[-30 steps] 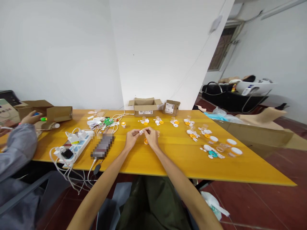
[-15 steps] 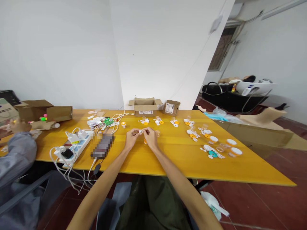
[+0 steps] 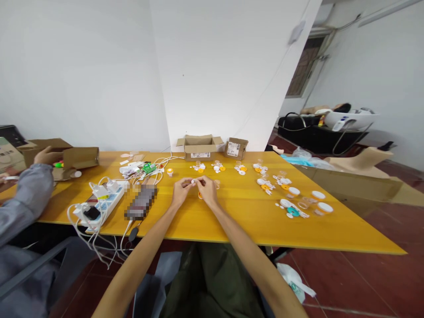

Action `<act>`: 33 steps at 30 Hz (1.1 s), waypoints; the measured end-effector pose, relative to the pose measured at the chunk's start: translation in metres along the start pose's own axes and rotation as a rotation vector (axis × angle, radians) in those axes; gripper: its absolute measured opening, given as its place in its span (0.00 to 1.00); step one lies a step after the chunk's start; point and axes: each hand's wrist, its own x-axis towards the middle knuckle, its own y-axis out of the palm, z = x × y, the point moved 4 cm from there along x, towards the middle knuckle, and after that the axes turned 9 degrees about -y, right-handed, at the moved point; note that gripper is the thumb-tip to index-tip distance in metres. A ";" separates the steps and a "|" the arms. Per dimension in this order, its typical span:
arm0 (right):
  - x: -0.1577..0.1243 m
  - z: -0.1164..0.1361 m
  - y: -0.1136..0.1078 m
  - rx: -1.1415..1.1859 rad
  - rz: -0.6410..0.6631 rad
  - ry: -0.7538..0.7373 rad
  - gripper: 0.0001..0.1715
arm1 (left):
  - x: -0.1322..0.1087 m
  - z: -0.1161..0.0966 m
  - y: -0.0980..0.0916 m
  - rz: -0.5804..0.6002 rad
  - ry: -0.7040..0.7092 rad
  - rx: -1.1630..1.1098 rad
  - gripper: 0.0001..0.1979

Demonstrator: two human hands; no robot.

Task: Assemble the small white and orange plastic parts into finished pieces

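My left hand (image 3: 180, 191) and my right hand (image 3: 207, 190) meet just above the yellow table (image 3: 232, 216), fingertips pinched together on a small white plastic part (image 3: 194, 181). An orange ring (image 3: 200, 194) lies on the table right under my right hand, partly hidden. Small groups of white and orange parts (image 3: 218, 168) sit in a row further back.
Two open cardboard boxes (image 3: 199, 147) stand at the far edge. A white power strip (image 3: 104, 199) with chargers and cables lies to the left, beside a dark blurred device (image 3: 141, 202). White caps and a teal part (image 3: 293, 212) lie on the right. A person's grey-sleeved arm (image 3: 28, 194) reaches toward a box (image 3: 79, 157) at left.
My hands stay pinched on the white part almost in place. The person at left pulled their hand back, then put it out again to the cardboard box.
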 end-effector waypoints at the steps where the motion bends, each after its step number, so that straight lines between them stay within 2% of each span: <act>1: 0.000 0.000 0.000 0.019 0.007 0.002 0.11 | 0.000 0.000 0.000 0.004 0.000 0.001 0.10; 13: -0.001 0.003 -0.001 0.098 0.011 -0.033 0.10 | -0.001 0.001 0.000 -0.001 0.064 0.036 0.10; 22: -0.001 -0.009 0.003 0.227 0.044 0.071 0.10 | -0.004 -0.004 -0.001 -0.014 0.155 0.101 0.07; 28: 0.000 -0.011 0.003 0.278 0.053 0.101 0.14 | -0.004 -0.006 -0.001 -0.014 0.179 0.105 0.08; 33: -0.001 -0.012 0.004 0.307 0.064 0.138 0.14 | -0.005 -0.006 -0.001 -0.010 0.201 0.134 0.09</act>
